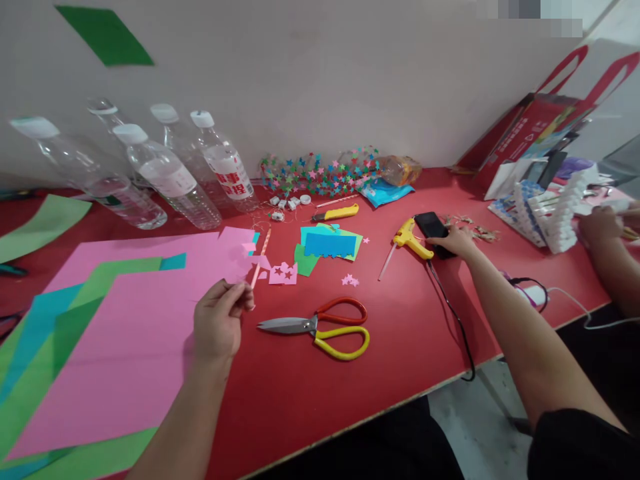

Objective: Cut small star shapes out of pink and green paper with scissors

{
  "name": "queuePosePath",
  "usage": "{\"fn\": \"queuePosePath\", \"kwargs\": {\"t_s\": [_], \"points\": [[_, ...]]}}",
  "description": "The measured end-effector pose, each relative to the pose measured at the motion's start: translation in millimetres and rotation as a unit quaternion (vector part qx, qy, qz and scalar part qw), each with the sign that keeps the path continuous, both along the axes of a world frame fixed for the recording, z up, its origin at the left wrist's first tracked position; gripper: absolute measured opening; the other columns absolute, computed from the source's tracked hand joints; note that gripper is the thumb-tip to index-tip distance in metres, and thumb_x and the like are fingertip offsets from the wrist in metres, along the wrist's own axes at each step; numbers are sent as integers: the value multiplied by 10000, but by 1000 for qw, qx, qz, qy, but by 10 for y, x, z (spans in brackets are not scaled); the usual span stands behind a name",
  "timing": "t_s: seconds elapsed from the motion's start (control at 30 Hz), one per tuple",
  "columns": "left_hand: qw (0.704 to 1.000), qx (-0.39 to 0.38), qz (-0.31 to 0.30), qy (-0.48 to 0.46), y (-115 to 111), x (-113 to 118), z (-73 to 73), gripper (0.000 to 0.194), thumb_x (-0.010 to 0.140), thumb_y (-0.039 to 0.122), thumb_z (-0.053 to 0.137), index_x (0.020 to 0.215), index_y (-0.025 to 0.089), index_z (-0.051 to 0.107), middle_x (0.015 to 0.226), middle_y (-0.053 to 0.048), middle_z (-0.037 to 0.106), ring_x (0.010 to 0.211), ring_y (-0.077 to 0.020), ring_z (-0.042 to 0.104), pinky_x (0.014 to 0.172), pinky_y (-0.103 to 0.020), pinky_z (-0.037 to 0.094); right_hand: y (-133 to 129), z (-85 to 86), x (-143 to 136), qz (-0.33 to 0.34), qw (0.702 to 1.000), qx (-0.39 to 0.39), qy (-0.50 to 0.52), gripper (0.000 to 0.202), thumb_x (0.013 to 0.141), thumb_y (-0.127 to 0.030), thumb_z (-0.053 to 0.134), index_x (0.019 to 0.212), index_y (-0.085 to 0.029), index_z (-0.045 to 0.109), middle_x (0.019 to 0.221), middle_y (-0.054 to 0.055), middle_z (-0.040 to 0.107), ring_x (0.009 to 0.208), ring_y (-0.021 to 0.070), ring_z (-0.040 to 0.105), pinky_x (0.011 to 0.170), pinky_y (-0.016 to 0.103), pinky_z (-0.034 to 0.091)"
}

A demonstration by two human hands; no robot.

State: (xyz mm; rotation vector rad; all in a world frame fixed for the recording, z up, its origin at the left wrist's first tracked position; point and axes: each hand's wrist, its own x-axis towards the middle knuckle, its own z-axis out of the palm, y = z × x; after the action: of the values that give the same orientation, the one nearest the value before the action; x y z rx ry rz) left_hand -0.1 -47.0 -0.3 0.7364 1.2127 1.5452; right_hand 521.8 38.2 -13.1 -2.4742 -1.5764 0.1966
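Note:
My left hand is closed in a pinch around the lower end of a thin pink striped stick, over the edge of the pink paper. My right hand rests on a black phone at the right, its fingertips on the phone's edge. Just left of the phone lies a yellow glue gun with a stick out of its back. Scissors with one red and one yellow handle lie between my hands. Cut pink paper and small pink stars are near them.
Plastic bottles stand at the back left. A star garland, a yellow cutter and blue and green paper pieces lie mid-table. A black cable hangs over the front edge. Another person's hands are at the far right.

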Motion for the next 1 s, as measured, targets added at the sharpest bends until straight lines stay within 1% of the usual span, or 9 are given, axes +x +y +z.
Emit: {"fn": "queuePosePath", "kwargs": {"t_s": [0.13,0.27,0.43,0.6,0.8,1.0], "points": [[1000,2,3,-4,3,11,19,139,623,194,730,577,154,605,564,18,604,497,-77,537,440,-172,407,15,59,-17,-37,999,-36,-7,855,601,-632,719,1189,-30,567,1162,281,525,1177,481,453,941,534,387],[1000,-3,14,-14,4,11,46,143,602,193,738,568,157,604,558,22,601,492,-80,536,431,-173,414,5,95,-39,-46,998,-51,-7,838,622,-647,698,1218,-73,568,1167,238,541,1155,443,500,931,505,422],[1000,0,23,-15,12,3,54,155,583,184,742,551,160,592,557,25,604,486,-82,536,424,-178,425,-54,60,-57,-38,999,-40,-3,912,612,-680,686,1294,-99,514,1218,221,512,1150,411,522,948,477,424],[1000,4,24,-17,9,10,65,148,577,180,735,553,159,590,547,22,605,475,-85,534,410,-179,417,-110,17,-106,-34,999,-16,1,951,586,-639,726,1307,-71,476,1242,235,476,1192,421,485,975,479,397],[999,6,33,-13,19,14,70,151,563,162,726,546,153,577,540,18,607,473,-88,538,409,-183,410,-142,18,-146,-32,999,9,18,947,594,-600,750,1303,-43,461,1283,261,444,1255,441,418,1028,486,334],[1000,6,29,-7,22,-6,51,151,587,151,711,564,149,562,547,20,609,484,-85,540,422,-186,408,-155,27,-181,-39,996,41,71,1037,533,-579,803,1336,-32,439,1363,290,389,1326,466,326,1085,506,252]]}}
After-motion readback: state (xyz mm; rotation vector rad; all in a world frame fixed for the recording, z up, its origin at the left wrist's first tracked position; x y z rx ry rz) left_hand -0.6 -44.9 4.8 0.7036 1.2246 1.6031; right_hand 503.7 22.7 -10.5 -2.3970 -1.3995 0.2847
